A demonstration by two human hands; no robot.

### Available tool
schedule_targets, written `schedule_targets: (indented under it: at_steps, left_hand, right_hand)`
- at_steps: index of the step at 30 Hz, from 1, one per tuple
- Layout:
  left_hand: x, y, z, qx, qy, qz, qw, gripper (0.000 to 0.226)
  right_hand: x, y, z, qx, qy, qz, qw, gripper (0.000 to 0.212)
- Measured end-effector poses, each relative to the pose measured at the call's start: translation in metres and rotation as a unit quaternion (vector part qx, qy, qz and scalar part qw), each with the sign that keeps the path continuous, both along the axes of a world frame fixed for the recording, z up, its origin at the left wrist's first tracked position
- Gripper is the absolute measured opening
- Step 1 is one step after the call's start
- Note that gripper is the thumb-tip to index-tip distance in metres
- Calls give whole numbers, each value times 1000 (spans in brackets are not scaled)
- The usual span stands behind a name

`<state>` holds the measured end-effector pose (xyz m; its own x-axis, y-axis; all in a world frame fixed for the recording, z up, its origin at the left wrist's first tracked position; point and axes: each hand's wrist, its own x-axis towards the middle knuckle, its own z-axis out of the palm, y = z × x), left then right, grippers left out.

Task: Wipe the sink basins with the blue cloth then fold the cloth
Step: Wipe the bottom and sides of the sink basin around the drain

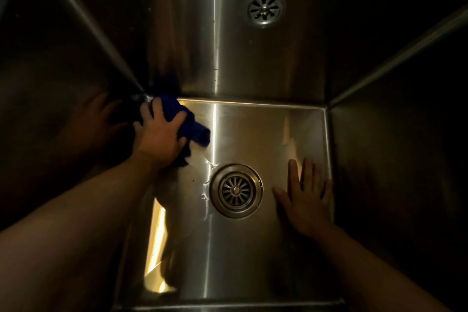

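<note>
A bunched blue cloth [195,129] is pressing into the far left corner of a steel sink basin [253,261], where the floor meets the back and left walls. The left hand [158,138] is lying on top of it, fingers [154,110] spread and curled over the wad, clamping it against the metal, while part of the cloth is spilling out to the right from under the palm. The right hand [307,200] is resting flat and empty on the basin floor, fingers apart, just beside the right wall and to the right of the drain [236,190]. A few water drops [206,186] are glinting on the floor just left of the drain. The back wall is mirroring the scene, so a second drain and a dim hand are showing there as reflections only.

The wiping step appears to be under way in this basin, with the corner getting attention. Most of the floor and the side walls are looking unwiped or cannot be judged in this dim light, and no other basin is in view. The next move is likely calling for steady downward pressure and a sweep out of the corner along the floor, taking in the drops by the drain, with the right hand shifting clear of the path. Folding seems some way off.
</note>
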<state>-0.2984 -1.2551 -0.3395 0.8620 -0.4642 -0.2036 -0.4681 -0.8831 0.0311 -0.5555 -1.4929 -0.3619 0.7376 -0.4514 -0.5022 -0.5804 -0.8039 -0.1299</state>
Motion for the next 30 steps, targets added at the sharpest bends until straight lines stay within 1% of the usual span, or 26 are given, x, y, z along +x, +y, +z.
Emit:
schedule_targets:
  at_steps: [3,5,8,10,11,12,14,15,19,21,23,24,26,27,28,29,30]
  left_hand:
    - [-12,14,10,43,36,-120,991,64]
    - [-38,20,15,50,78,-187,978,63]
    - [-87,32,26,58,128,-290,947,60]
    - [-115,40,35,74,151,-340,925,59]
    - [-128,45,38,83,170,-363,912,58]
    - [-141,52,39,93,211,-376,897,56]
    - [-168,66,42,119,311,-375,865,50]
    - [-178,71,45,118,351,-367,853,48]
    - [-189,64,63,113,453,-338,817,46]
    - [-182,52,70,103,528,-286,793,45]
    - [-172,40,70,126,587,-245,761,42]
    - [-167,34,71,145,597,-234,754,41]
    - [-148,22,74,182,593,-243,746,42]
    - [-136,14,77,190,587,-247,747,43]
    - [-122,6,81,184,576,-240,760,43]
    - [-106,-3,84,156,559,-218,785,40]
    - [-90,-12,86,102,531,-186,820,36]
  right_hand:
    - [3,0,5,11,20,1,1000,75]
    - [5,0,8,17,29,4,999,77]
    - [6,-2,13,42,44,8,998,78]
    - [7,-3,16,58,57,12,997,80]
    - [8,-4,16,63,64,14,996,81]
    - [8,-5,17,66,71,17,995,83]
    - [9,-6,18,67,83,21,994,86]
    - [9,-6,19,67,86,22,994,87]
    - [11,-5,22,68,95,24,993,91]
    - [12,-5,24,67,100,26,992,93]
    - [13,-5,25,70,103,22,992,93]
    - [13,-5,25,70,102,23,992,94]
    - [11,-5,23,67,97,25,993,94]
    - [11,-5,23,68,98,24,993,94]
    - [11,-5,22,68,99,24,992,94]
    - [11,-5,22,67,100,26,992,94]
    - [11,-5,22,67,100,27,992,94]
